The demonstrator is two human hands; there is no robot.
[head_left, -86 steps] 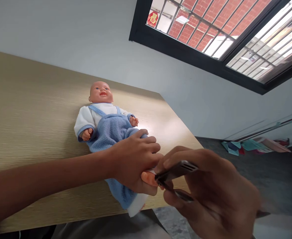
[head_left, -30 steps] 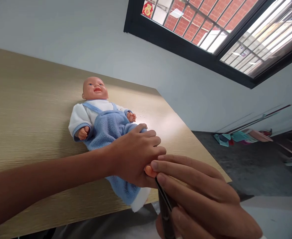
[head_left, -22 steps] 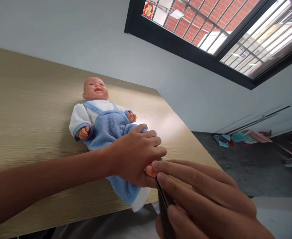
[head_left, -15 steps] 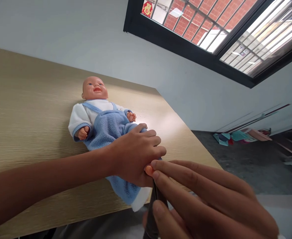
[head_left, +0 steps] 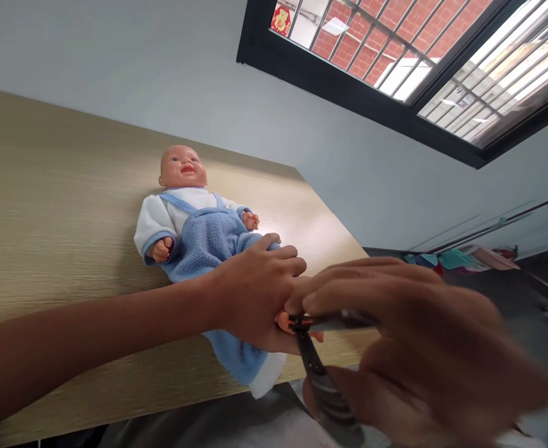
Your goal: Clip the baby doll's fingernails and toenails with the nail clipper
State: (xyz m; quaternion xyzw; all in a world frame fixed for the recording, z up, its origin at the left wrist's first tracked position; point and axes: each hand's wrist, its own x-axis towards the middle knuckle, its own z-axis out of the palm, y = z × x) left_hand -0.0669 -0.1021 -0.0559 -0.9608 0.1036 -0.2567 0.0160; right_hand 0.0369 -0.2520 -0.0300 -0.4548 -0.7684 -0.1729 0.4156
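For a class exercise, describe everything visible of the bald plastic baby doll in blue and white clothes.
The bald, plastic-looking baby doll lies face up on a pale wooden table, eyes and mouth open, in white top and fuzzy blue overalls. The bare left hand holds one orange foot, which a dark metal clipper appears to touch.

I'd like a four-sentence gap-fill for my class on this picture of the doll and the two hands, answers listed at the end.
1. The doll lies on its ____ on the table.
2. Its overalls are coloured ____.
3. Its sleeves are mainly ____, with differently coloured cuffs.
4. The left hand grasps the doll, while the dark tool is in the ____ hand.

Missing words: back; blue; white; right.
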